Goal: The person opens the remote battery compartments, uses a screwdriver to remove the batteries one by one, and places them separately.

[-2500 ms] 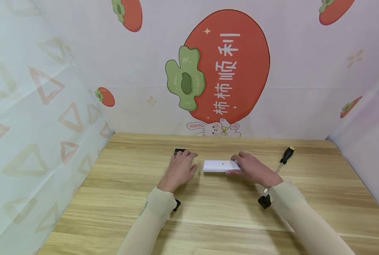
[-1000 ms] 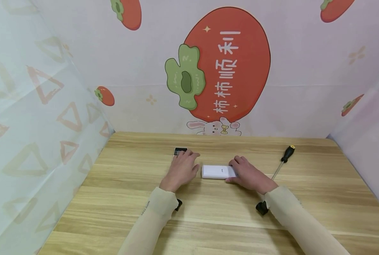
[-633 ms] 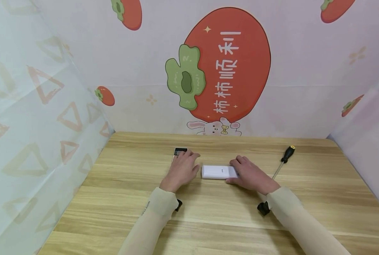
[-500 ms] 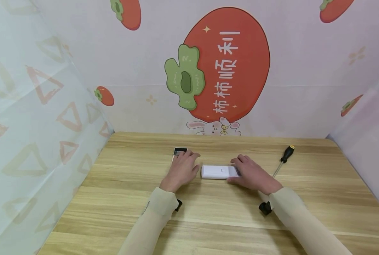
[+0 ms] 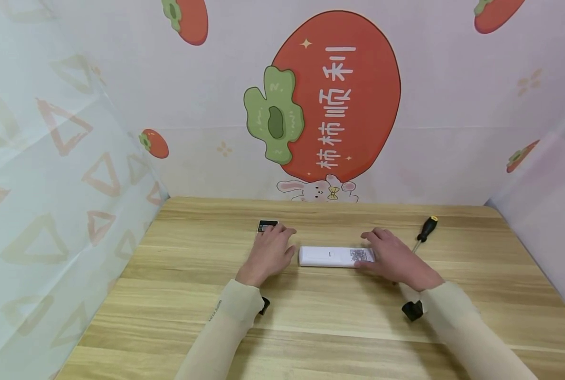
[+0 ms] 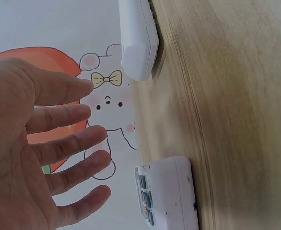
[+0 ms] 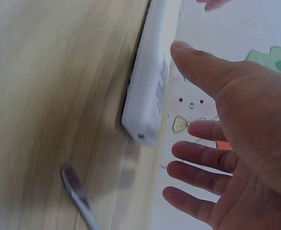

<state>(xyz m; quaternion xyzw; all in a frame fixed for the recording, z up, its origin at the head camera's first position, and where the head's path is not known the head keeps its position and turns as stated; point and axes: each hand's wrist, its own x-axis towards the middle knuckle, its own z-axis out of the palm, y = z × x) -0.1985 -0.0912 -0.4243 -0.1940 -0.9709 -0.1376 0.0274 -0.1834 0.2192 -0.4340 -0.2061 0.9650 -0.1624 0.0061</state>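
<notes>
A white remote control (image 5: 321, 256) lies lengthwise on the wooden table, its back with a printed QR code facing up. Dark buttons show along its underside in the left wrist view. My right hand (image 5: 392, 257) is over its right end, fingers spread and relaxed; in the right wrist view the palm faces the remote with nothing in the grasp. Left of the remote, my left hand (image 5: 269, 254) hovers with its fingers loosely straight and holding nothing. Partly hidden behind that hand is a white device (image 6: 171, 196) with grey buttons and a black upper panel.
A screwdriver (image 5: 427, 229) with a black and yellow handle lies at the right, its shaft partly behind my right hand; its flat blade (image 7: 74, 184) shows in the right wrist view. The table (image 5: 206, 338) meets a printed cloth wall (image 5: 206, 174) at the back.
The remote was held raised, then lowered onto the table nearer to me. My right hand has released it and slid right, uncovering the QR code. My left hand has stayed nearly still.
</notes>
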